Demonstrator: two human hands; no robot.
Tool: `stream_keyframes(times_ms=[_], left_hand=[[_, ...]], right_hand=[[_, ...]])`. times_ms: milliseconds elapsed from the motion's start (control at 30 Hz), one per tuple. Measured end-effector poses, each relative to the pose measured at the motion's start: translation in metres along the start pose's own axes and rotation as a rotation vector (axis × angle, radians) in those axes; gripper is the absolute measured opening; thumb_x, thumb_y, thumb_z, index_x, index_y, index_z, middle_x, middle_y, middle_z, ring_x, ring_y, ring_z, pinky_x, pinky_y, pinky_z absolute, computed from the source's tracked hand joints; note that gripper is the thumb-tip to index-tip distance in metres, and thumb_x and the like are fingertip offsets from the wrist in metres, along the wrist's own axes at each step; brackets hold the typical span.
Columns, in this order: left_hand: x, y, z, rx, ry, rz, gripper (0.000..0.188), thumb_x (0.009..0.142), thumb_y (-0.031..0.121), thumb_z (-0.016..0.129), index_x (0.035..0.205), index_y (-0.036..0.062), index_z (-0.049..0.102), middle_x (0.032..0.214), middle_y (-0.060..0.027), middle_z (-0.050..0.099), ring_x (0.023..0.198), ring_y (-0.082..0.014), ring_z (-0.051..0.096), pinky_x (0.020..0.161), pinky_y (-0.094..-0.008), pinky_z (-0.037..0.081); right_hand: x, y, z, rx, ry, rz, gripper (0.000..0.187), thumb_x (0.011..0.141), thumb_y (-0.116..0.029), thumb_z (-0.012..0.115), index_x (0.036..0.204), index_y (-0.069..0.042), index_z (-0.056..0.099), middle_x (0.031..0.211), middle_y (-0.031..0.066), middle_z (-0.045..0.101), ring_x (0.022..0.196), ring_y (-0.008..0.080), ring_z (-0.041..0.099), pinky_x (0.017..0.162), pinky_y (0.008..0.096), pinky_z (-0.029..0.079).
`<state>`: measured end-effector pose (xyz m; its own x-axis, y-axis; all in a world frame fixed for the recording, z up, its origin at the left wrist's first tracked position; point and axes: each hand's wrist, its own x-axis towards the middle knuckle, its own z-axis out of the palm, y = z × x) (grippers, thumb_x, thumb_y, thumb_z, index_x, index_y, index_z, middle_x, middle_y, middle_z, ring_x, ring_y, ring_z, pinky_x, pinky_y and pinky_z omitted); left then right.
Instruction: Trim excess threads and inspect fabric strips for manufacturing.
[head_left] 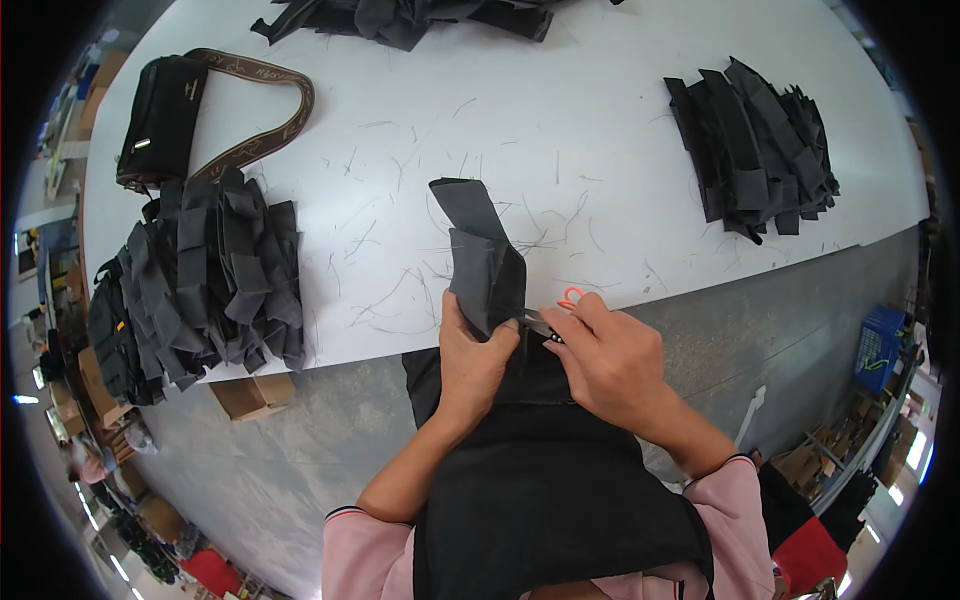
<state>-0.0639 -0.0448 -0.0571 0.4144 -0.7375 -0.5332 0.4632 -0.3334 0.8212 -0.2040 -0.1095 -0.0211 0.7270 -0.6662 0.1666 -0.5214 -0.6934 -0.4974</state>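
My left hand (pixel 472 365) is closed around the lower end of a folded dark grey fabric piece (pixel 478 255), holding it tilted over the table's near edge. Its thumb presses the front near the bottom corner. My right hand (pixel 615 358) grips a small pair of scissors (pixel 536 322) with orange on the handle. The blades point left and meet the fabric's lower right edge beside my left thumb. Whether the blades are apart is too small to tell.
Loose thread ends litter the white table (pixel 400 110). Stacks of similar dark strips lie at left (pixel 220 270), right (pixel 755 150) and far edge (pixel 400 18). A black bag (pixel 165 115) with a brown strap (pixel 302 95) lies far left. Below stands an open cardboard box (pixel 250 396).
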Motion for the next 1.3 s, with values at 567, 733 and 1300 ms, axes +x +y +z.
stream_keyframes(times_ms=[567, 733, 1300], left_hand=[[0.000, -0.001, -0.002, 0.005, 0.035, -0.004, 0.036, 0.074, 0.001, 0.059, 0.106, 0.0006, 0.043, 0.091, -0.0053, 0.051, 0.079, -0.0094, 0.048, 0.069, -0.0236, 0.043], [-0.001, 0.002, 0.000, -0.016, 0.023, 0.000, 0.036, 0.075, 0.001, 0.058, 0.108, 0.0005, 0.043, 0.092, -0.0054, 0.052, 0.080, -0.0094, 0.048, 0.070, -0.0234, 0.043], [0.001, 0.005, -0.007, -0.083, -0.050, -0.137, 0.055, 0.074, -0.003, 0.057, 0.126, -0.0039, 0.040, 0.114, -0.0074, 0.048, 0.095, -0.0118, 0.051, 0.082, -0.0260, 0.043]], right_hand=[[0.007, -0.010, 0.003, -0.085, -0.063, -0.015, 0.030, 0.068, -0.006, 0.068, 0.098, -0.003, 0.063, 0.076, 0.0060, 0.047, 0.056, 0.0199, 0.053, 0.050, 0.0305, 0.041], [0.007, -0.011, 0.001, -0.120, -0.059, -0.044, 0.029, 0.069, -0.003, 0.067, 0.098, -0.004, 0.063, 0.075, 0.0065, 0.049, 0.055, 0.0207, 0.053, 0.048, 0.0299, 0.041], [0.011, -0.005, -0.006, 0.097, -0.117, 0.114, 0.031, 0.069, -0.003, 0.068, 0.099, -0.008, 0.061, 0.082, 0.0060, 0.049, 0.060, 0.0241, 0.055, 0.051, 0.0325, 0.042]])
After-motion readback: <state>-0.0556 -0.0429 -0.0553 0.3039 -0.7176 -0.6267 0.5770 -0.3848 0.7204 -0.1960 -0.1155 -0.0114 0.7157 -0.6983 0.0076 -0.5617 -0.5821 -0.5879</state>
